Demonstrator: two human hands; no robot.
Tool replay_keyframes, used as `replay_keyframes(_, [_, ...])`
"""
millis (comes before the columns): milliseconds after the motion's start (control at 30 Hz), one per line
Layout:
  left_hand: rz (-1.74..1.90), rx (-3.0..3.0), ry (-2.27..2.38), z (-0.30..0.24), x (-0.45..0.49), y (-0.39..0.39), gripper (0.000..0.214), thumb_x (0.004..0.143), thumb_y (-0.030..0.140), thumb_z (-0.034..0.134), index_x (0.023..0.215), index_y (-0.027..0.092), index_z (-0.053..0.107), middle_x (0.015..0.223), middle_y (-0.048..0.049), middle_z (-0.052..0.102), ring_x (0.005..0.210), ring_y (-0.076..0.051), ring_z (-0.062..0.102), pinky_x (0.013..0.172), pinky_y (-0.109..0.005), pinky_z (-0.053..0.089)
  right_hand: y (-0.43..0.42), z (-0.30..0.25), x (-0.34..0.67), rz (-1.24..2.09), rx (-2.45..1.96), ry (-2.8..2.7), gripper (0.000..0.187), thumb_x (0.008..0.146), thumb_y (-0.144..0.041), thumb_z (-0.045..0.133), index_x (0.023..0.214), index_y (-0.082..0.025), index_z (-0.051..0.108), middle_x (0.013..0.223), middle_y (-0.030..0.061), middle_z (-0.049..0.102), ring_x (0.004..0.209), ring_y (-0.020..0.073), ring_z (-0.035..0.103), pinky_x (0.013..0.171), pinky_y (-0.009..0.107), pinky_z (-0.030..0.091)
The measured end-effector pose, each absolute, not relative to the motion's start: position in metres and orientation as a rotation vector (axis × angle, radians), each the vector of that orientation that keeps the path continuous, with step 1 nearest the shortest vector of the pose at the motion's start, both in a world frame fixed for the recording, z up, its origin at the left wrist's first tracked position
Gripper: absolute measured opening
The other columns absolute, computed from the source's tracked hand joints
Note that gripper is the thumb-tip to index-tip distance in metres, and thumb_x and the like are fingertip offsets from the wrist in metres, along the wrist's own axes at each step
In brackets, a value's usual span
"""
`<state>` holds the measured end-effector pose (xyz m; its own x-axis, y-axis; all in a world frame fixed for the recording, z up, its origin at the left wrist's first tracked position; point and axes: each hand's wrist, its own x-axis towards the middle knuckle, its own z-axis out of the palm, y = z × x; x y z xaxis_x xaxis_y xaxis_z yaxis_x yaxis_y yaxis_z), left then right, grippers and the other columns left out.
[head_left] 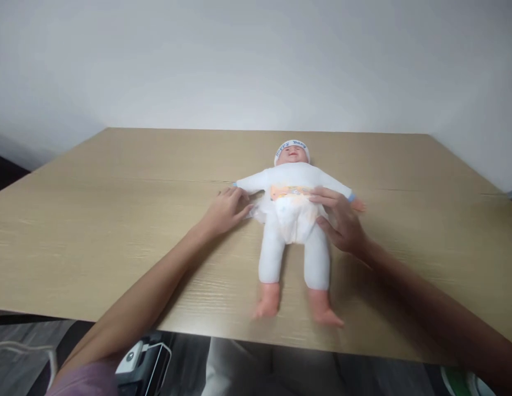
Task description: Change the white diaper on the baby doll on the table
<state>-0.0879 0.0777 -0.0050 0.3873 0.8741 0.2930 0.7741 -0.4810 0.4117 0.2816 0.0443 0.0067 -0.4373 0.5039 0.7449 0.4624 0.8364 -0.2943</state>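
A baby doll point(295, 175) in a white outfit and a lettered headband lies face up on the table, its feet toward me. Around its hips is a white diaper point(295, 217) with an orange printed waistband. My left hand point(229, 212) is closed, thumb and fingers at the diaper's thin side flap, which sticks out beside the doll's hip. On the opposite side my right hand point(341, 220) rests over the diaper's edge, fingers stretched along the waistband and thumb apart below. The flap under my right hand is hidden.
The wooden table point(115, 231) reaches back to a pale wall point(256, 66). Below its front edge are a white plug-like device point(131, 357) with a cable and my trousers point(239, 368). A green and white object point(460, 380) shows at the lower right.
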Motion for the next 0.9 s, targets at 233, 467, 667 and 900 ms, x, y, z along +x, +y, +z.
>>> replay_keyframes(233, [0.462,2.449,1.554,-0.011,-0.084,0.076,0.036,0.104,0.052,0.061,0.085,0.023,0.054,0.094,-0.0097,0.072,0.098,-0.031,0.066,0.098,-0.049,0.049,0.055,0.068,0.206,0.059,-1.082,-2.341,0.026,0.108,-0.041,0.062,0.088,-0.024,0.059,0.084,0.0039,0.070,0.080,0.0231,0.062,0.074,0.038,0.042])
replay_keyframes(467, [0.590,1.965,1.376,0.001,-0.089,0.081,0.048,0.097,0.058,0.064,0.068,0.023,0.049,0.071,-0.0008,0.054,0.068,-0.018,0.048,0.067,-0.034,0.037,0.063,0.082,0.169,0.236,-1.597,-2.421,0.041,0.099,-0.043,0.071,0.080,-0.026,0.039,0.079,0.0030,0.065,0.069,0.0204,0.050,0.066,0.038,0.026])
replay_keyframes(667, [0.748,1.661,1.112,0.023,-0.086,0.106,0.054,0.096,0.062,0.070,0.065,0.022,0.053,0.069,0.0000,0.046,0.064,-0.016,0.039,0.063,-0.033,0.028,0.066,0.074,0.174,0.252,-1.508,-2.401,0.033,0.099,-0.047,0.071,0.081,-0.027,0.051,0.075,0.0065,0.067,0.067,0.0240,0.053,0.067,0.040,0.028])
replay_keyframes(900, [0.848,1.612,1.003,0.040,-0.021,0.105,0.042,0.099,0.045,0.066,0.065,0.020,0.064,0.072,-0.0025,0.060,0.072,-0.017,0.053,0.072,-0.034,0.043,0.070,0.072,0.176,0.286,-1.502,-2.377,0.039,0.104,-0.056,0.067,0.083,-0.025,0.054,0.083,0.0068,0.073,0.076,0.0247,0.062,0.067,0.037,0.030])
